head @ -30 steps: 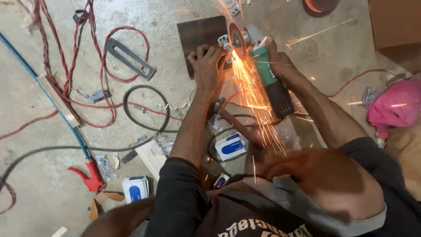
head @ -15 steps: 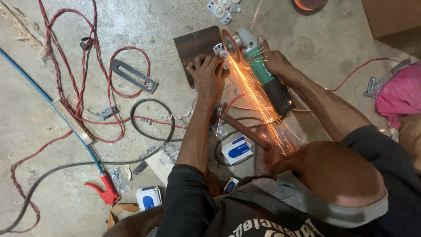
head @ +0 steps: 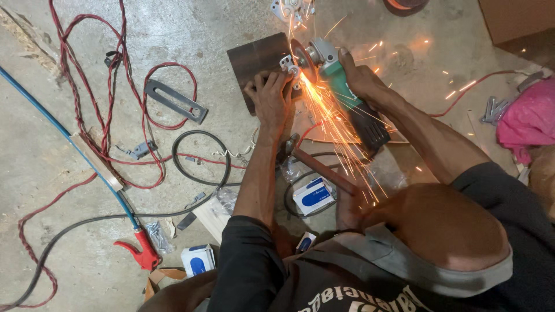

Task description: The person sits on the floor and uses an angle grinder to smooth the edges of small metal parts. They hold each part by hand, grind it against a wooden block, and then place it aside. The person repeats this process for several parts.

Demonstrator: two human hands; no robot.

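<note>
Right hand [head: 359, 78] wrapped tight around the green body of an angle grinder [head: 338, 86], disc tilted down at the edge of a dark metal plate [head: 257, 60] lying on the concrete floor [head: 58, 173]; sparks [head: 332, 124] spray back toward the person. Left hand [head: 270, 99] pressed flat on the plate with fingers spread, pinning a small bright metal piece [head: 287, 63] just beside the disc. Near the left arm: hammer [head: 321, 167], blue-and-white boxes [head: 314, 195], black cable loop [head: 199, 159]. Farther left: red twisted wire [head: 115, 86], grey metal bracket [head: 175, 100], blue hose [head: 69, 138] with red nozzle [head: 140, 252]. Pink cloth [head: 529, 118] at right edge.
</note>
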